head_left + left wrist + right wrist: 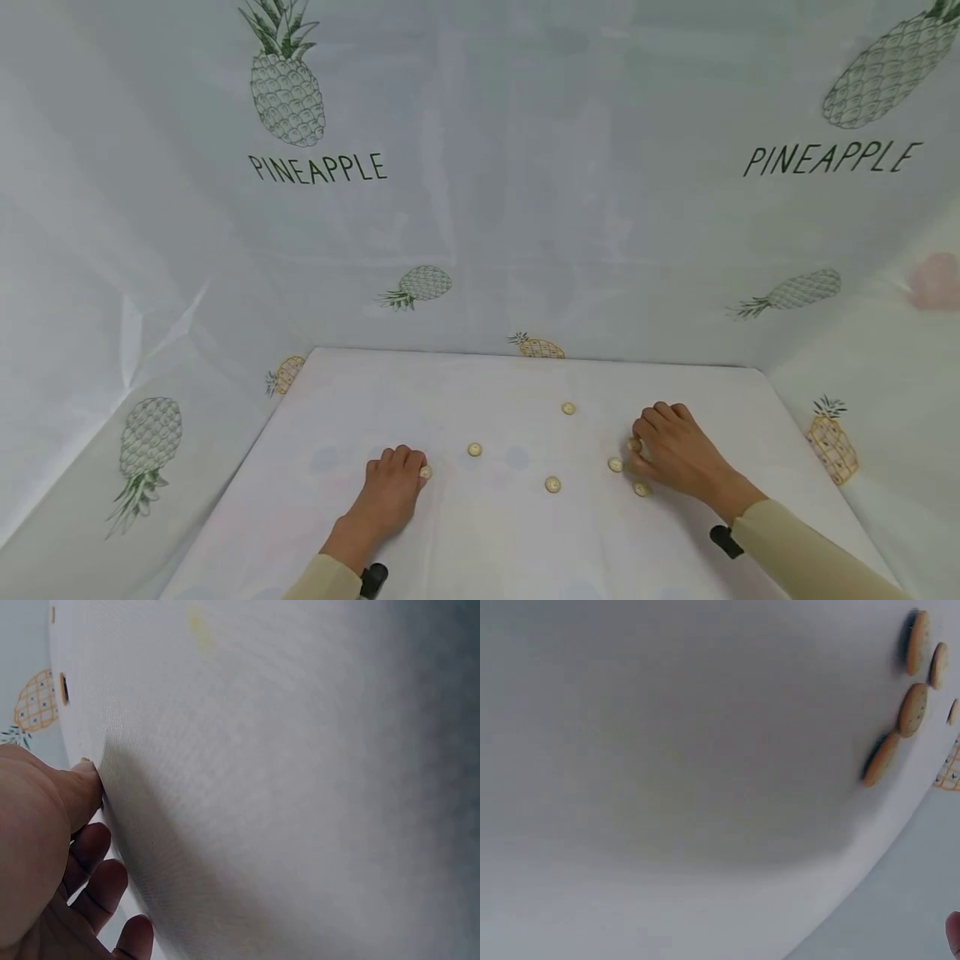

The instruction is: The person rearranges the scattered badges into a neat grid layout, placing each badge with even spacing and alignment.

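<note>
In the head view, my left hand [393,492] is low over the white table, holding a small round tan disc [426,472] at the thumb and forefinger. The left wrist view shows the thumb [79,796] pressed near the surface, with only a sliver of that disc visible. My right hand [677,450] has curled fingers, and another biscuit-like disc [634,445] sits between its thumb and forefinger. Two discs lie close by: one [616,464] to its left, one [641,489] below the thumb. Only a fingertip [954,931] enters the right wrist view.
Separate discs lie between the hands: one [475,449] near the left hand, one [552,484] mid-table, one [568,408] farther back. A pineapple-printed cloth [480,208] surrounds the white tabletop [495,550] at the back and sides.
</note>
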The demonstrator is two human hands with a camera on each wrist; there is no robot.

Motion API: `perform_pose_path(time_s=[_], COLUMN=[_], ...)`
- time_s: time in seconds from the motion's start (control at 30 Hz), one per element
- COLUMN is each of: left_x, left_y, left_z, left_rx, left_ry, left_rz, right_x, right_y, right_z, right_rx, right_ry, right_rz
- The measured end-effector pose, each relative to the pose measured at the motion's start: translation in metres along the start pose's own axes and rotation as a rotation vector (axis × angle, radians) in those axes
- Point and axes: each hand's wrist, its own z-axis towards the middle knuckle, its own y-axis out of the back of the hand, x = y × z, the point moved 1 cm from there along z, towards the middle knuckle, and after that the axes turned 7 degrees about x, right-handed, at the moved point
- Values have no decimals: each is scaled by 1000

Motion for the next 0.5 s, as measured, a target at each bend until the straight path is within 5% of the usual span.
perform_pose_path(time_s=[0.5], left_x=[0], left_y=[2], left_z=[-1], left_rx=[23], left_ry=[-18], left_rz=[-17], right_x=[11], right_y=[-25], right_z=[62], right_rx=[68], right_ry=[-24], right_rz=[-2])
